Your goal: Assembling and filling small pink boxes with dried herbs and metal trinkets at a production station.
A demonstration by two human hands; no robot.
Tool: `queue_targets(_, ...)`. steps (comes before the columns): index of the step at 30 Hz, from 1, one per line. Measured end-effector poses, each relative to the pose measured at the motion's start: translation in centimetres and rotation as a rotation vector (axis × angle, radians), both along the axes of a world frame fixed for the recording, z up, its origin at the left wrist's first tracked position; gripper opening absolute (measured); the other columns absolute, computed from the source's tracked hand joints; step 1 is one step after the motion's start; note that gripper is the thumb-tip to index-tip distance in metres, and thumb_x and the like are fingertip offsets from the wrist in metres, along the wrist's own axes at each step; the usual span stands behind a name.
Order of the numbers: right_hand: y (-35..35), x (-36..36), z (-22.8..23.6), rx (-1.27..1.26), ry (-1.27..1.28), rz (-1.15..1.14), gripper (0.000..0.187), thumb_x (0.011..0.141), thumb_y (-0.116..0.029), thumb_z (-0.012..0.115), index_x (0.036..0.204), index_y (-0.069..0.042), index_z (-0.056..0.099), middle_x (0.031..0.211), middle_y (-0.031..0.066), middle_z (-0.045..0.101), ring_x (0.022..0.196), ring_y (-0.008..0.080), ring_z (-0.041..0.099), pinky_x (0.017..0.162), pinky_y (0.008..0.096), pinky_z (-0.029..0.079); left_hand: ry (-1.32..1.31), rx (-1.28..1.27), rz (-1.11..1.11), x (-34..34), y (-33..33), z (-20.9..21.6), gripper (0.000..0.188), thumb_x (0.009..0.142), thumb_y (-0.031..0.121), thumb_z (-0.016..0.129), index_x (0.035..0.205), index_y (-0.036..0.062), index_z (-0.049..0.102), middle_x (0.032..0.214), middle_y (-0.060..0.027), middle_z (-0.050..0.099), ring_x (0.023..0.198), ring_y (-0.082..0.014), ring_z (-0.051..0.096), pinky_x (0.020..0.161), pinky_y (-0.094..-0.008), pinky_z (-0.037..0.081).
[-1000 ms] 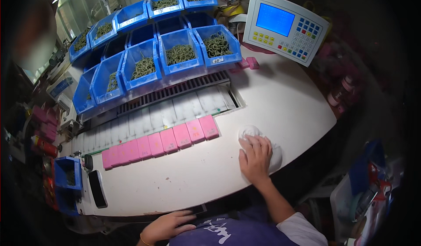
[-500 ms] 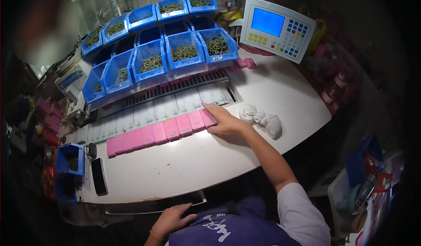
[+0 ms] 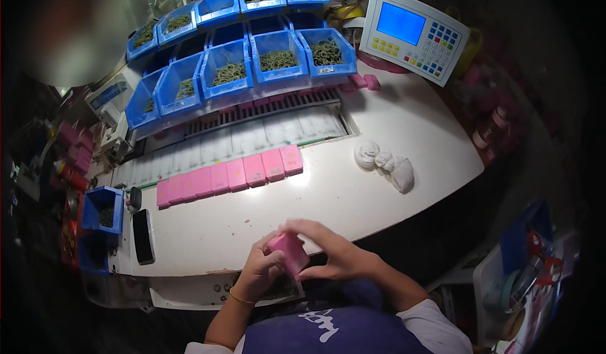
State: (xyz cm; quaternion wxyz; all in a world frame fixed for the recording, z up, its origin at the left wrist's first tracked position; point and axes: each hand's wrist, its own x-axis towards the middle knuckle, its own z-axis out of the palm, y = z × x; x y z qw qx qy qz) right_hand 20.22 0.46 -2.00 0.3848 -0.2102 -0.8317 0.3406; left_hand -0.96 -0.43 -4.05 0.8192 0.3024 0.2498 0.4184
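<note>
Close to the table's front edge, a pink rectangular block (image 3: 288, 254) is tilted between my two hands. My left hand (image 3: 259, 271) closes on its left side, thumb against the near face. My right hand (image 3: 329, 253) curves round the block from the right, fingers over the top and thumb by the lower corner. Its fingertips are slightly blurred. Beyond my hands, similar pink blocks (image 3: 237, 173) stand side by side in a row on the white table (image 3: 208, 234). Pale marks show on several of them.
Blue bins (image 3: 227, 70) of green ring-like pieces rise in tiers behind a slotted rack (image 3: 265, 108). A control panel (image 3: 410, 35) stands back right, a knotted white cloth (image 3: 385, 165) nearer. A phone (image 3: 143, 237) lies left; an open drawer (image 3: 189, 294) sits below the edge.
My right hand has come from the row's right end toward my body, bringing the end block. My left hand has risen to meet it. The view has shifted, showing more of the drawer.
</note>
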Motion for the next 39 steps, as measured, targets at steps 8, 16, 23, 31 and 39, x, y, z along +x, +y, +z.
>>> queue_targets(8, -2.1, -2.5, -3.2, -0.919, 0.303, -0.114, 0.057, 0.103, -0.025, 0.051, 0.15, 0.0, 0.031, 0.115, 0.004, 0.056, 0.106, 0.009, 0.051, 0.096, 0.0256, 0.041, 0.87, 0.927, 0.398, 1.8, -0.3, -1.1, 0.054, 0.065, -0.009, 0.069, 0.118, 0.0013, 0.059, 0.109, -0.008, 0.052, 0.074, -0.0102, 0.055, 0.062, -0.0233, 0.048)
queue_targets(16, -1.3, -3.3, -6.9, -1.047, 0.56, 0.053, 0.05, 0.106, -0.028, 0.041, 0.144, 0.003, 0.04, 0.119, 0.0058, 0.055, 0.108, 0.0096, 0.051, 0.096, 0.0272, 0.042, 0.92, 0.956, 0.486, 1.3, -0.8, -1.8, 0.055, 0.066, 0.004, 0.084, 0.115, 0.0048, 0.06, 0.109, -0.0108, 0.054, 0.088, -0.0145, 0.06, 0.067, -0.0246, 0.052)
queue_targets(23, -1.1, -3.7, -4.2, -1.132, 0.647, -0.308, 0.037, 0.107, -0.03, 0.04, 0.113, 0.001, 0.059, 0.104, 0.0064, 0.065, 0.095, 0.0096, 0.062, 0.09, 0.0265, 0.049, 0.542, 0.665, 0.608, 0.8, -0.7, -1.4, 0.06, 0.072, 0.015, 0.087, 0.116, 0.0049, 0.048, 0.112, -0.007, 0.045, 0.1, -0.0141, 0.048, 0.09, -0.0274, 0.044)
queue_targets(31, 0.9, -4.3, -4.9, -1.096, 0.686, -0.468, 0.036, 0.106, -0.032, 0.042, 0.103, 0.0, 0.058, 0.09, 0.0034, 0.064, 0.083, 0.0087, 0.059, 0.078, 0.0251, 0.049, 0.801, 0.882, 0.733, 1.6, -1.6, -3.4, 0.063, 0.068, 0.006, 0.086, 0.115, 0.0065, 0.044, 0.113, -0.0113, 0.04, 0.1, -0.0204, 0.048, 0.088, -0.0309, 0.044)
queue_targets(39, 1.7, -3.7, -2.8, -0.421, 0.13, -0.328, 0.03, 0.105, -0.026, 0.04, 0.102, -0.005, 0.06, 0.096, 0.0084, 0.062, 0.094, 0.0209, 0.057, 0.091, 0.0355, 0.042, 0.579, 0.493, 0.376, -0.1, -0.7, -2.7, 0.069, 0.087, 0.053, 0.067, 0.127, 0.0, 0.05, 0.117, -0.009, 0.048, 0.102, -0.016, 0.049, 0.09, -0.0314, 0.043)
